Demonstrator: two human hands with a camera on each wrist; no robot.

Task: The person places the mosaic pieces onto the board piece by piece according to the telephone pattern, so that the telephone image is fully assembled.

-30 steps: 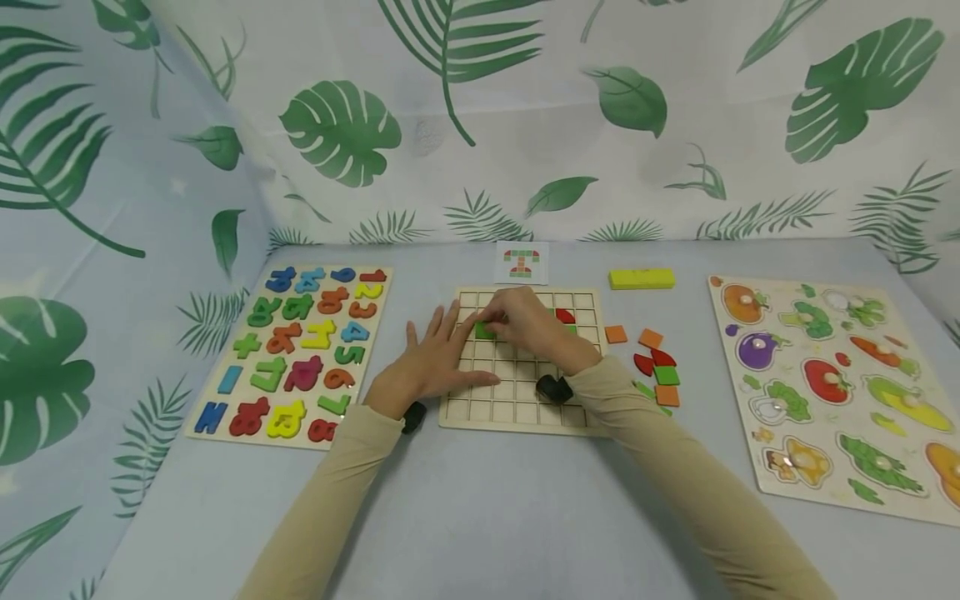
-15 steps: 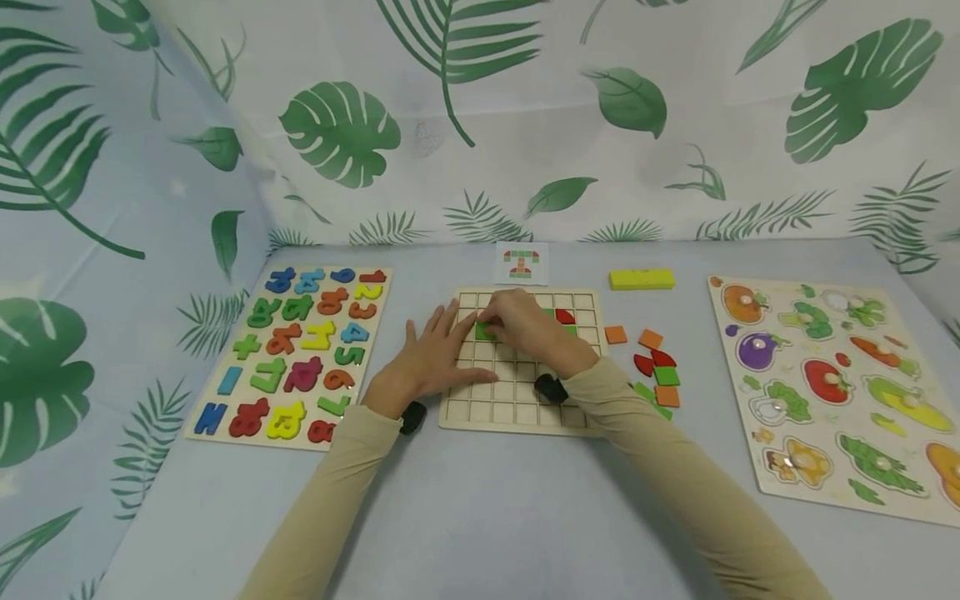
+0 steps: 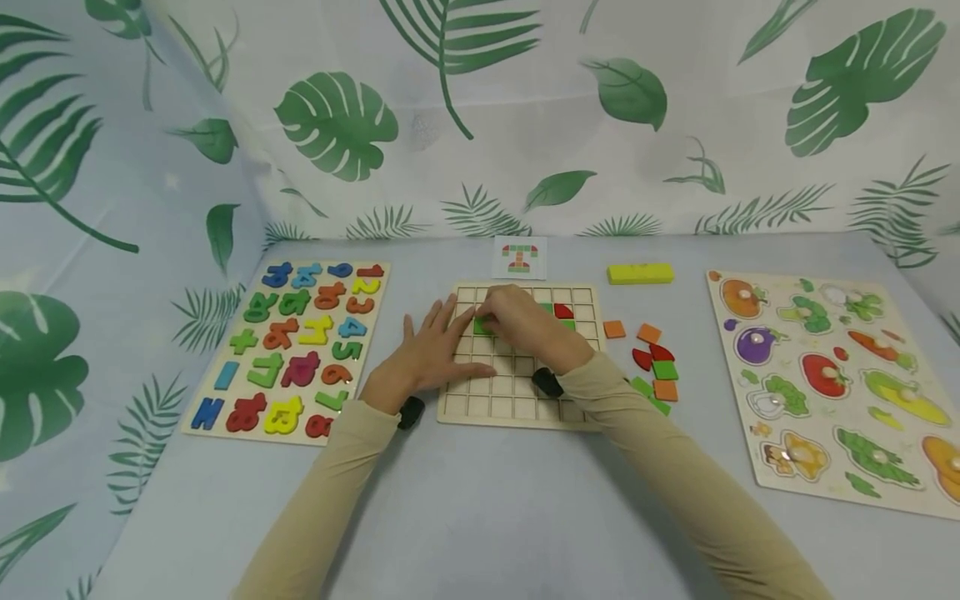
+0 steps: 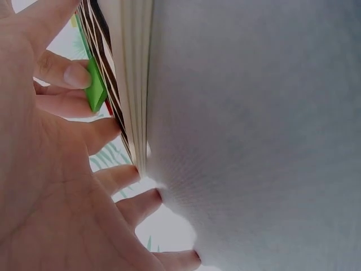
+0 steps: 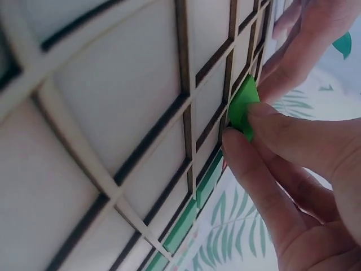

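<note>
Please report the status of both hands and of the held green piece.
Right hand pinches green piece at grid board. Left hand spread over board's left side. Nothing seen blocking; left fingers close by.

Number board (image 3: 309, 400) is lying along the table's (image 3: 465, 508) left edge, its far end pointing at the back edge. It's carrying coloured pieces, incl. a green plus (image 3: 243, 341) on its left side and a red 1 (image 3: 370, 271) in the back right corner. Vegetable board (image 3: 821, 415) is lying toward the table's right edge, partly running out of view; purple aubergine (image 3: 753, 345) is sitting by its left edge. Yellow block (image 3: 641, 273) is lying near the back edge. Leaf-print cloth (image 3: 480, 158) is hanging behind.
</note>
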